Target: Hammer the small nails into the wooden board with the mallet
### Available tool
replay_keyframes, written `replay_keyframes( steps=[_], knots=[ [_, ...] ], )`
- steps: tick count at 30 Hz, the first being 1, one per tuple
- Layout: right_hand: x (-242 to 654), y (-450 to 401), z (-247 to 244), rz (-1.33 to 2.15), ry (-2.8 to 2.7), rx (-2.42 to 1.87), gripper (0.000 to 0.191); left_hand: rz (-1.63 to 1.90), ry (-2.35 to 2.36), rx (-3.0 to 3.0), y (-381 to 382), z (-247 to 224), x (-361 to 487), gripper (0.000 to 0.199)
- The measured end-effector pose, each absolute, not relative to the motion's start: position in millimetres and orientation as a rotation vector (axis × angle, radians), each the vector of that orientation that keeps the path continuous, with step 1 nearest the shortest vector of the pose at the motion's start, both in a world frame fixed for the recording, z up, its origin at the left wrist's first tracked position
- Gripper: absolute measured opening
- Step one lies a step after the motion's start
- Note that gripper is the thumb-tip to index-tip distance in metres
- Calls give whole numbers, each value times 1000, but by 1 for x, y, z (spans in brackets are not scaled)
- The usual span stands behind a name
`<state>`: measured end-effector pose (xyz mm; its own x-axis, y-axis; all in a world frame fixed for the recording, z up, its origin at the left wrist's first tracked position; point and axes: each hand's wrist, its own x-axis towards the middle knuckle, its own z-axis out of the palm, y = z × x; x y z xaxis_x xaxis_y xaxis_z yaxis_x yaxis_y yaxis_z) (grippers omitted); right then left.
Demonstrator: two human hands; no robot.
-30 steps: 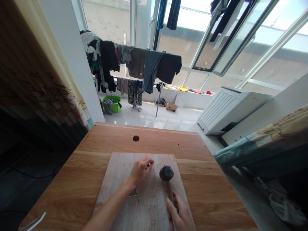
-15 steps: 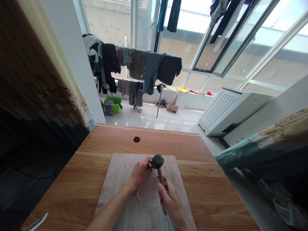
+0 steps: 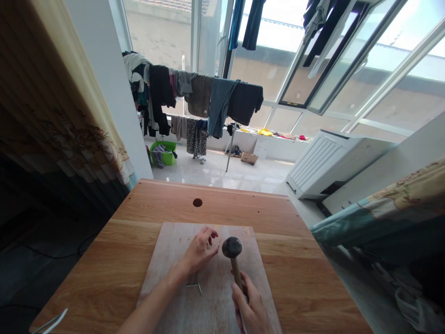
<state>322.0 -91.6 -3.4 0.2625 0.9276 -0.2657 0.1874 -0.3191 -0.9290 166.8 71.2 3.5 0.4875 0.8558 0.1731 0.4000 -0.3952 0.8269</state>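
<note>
My right hand (image 3: 252,301) is wrapped round the wooden handle of a mallet (image 3: 232,247), its dark round head raised over a pale, worn board (image 3: 208,308). To the left of the mallet head, my left hand (image 3: 201,248) hovers at the board's upper part, fingers loosely curled and thumb apart, with nothing visible in them. A tiny dark speck, perhaps a nail, shows near its fingertips, too small to make out. Beside my left forearm a few thin metal nails (image 3: 199,287) lie on the board, partly hidden by the arm.
The board lies on a wooden tabletop (image 3: 299,273) with a round hole (image 3: 197,202) near its far edge. A white curved object (image 3: 55,321) is at the lower left corner. Beyond stand a clothes rack (image 3: 208,99), a green basket (image 3: 169,157) and a white appliance (image 3: 333,160).
My left hand has moved slightly left, away from the mallet head, and its fingers have loosened. The mallet and my right hand have shifted a little right and toward me.
</note>
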Motion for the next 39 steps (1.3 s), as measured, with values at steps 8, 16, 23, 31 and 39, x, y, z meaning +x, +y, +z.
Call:
replay_keyframes(
  steps=[8, 16, 23, 31, 39],
  knots=[
    [333, -110, -20, 1028, -1017, -1882, 67, 288, 621, 2755, 21, 34, 104, 18],
    [327, -106, -24, 1059, -1000, -1804, 55, 392, 354, 3133, 4, 35, 107, 13],
    [326, -103, -28, 1088, -961, -1811, 64, 319, 362, 3209, 7, 37, 117, 11],
    [325, -104, -29, 1060, -947, -1803, 63, 231, 330, 3208, 3, 32, 128, 10],
    [327, -104, -33, 1052, -983, -1804, 60, 805, 924, 2148, 62, 21, 140, 19]
  ],
)
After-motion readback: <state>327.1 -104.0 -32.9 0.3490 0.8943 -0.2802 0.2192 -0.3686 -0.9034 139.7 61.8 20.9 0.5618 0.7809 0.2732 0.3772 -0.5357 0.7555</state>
